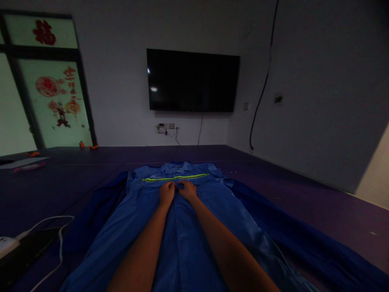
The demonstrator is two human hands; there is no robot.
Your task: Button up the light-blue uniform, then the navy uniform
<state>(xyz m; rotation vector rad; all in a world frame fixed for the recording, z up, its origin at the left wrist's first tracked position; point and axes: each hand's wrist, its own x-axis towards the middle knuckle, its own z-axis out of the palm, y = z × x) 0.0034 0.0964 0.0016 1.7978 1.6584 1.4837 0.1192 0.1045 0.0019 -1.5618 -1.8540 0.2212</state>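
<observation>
A blue work jacket with a yellow-green reflective stripe across the chest lies face up on the dark purple floor mat, collar away from me, sleeves spread to both sides. My left hand and my right hand rest side by side on the front placket just below the stripe. The fingers of both are curled down and pinched on the cloth at the centre opening. Both forearms reach out over the jacket's body.
A white cable and a dark flat device lie at the near left. Papers and small orange objects sit far left by a glass door. A wall-mounted TV hangs ahead above a socket.
</observation>
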